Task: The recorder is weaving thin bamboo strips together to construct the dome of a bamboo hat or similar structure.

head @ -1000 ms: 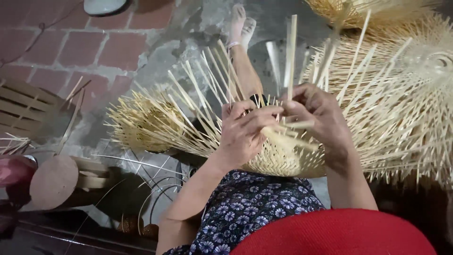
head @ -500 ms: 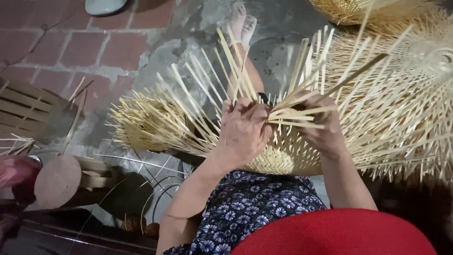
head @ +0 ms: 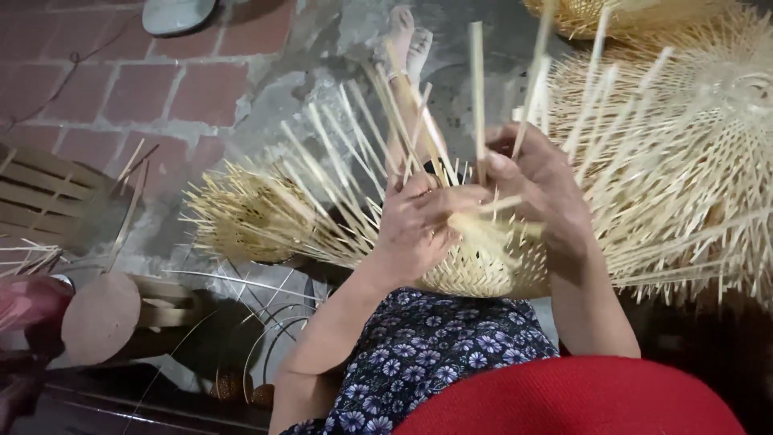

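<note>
The person is weaving a half-made basket (head: 483, 270) of pale bamboo strips, which is resting on the lap against a flowered dress (head: 439, 346); the left hand (head: 419, 229) is pressing over the woven rim, its fingers (head: 451, 197) curled around the base of the loose strips (head: 386, 137) that are fanning upward and to the left; the right hand (head: 547, 193) is clenching one or two upright strips (head: 477, 89) near the middle of the basket. Half a second ago these strips were lying bent across the work between the two hands, and now they are standing nearly straight up (blurred by motion, so the exact number is hard to tell); it looks as though a strip is being pulled through and drawn tight, so another pass of the weave is closing. Off to the left another unfinished basket (head: 250, 213) is lying on the brick floor (head: 161, 97); a larger bristling one (head: 692, 161) is lying to the right; a bare foot (head: 400, 32) is showing beyond the work, and a red hat brim (head: 564, 399) is filling the lower edge.
</note>
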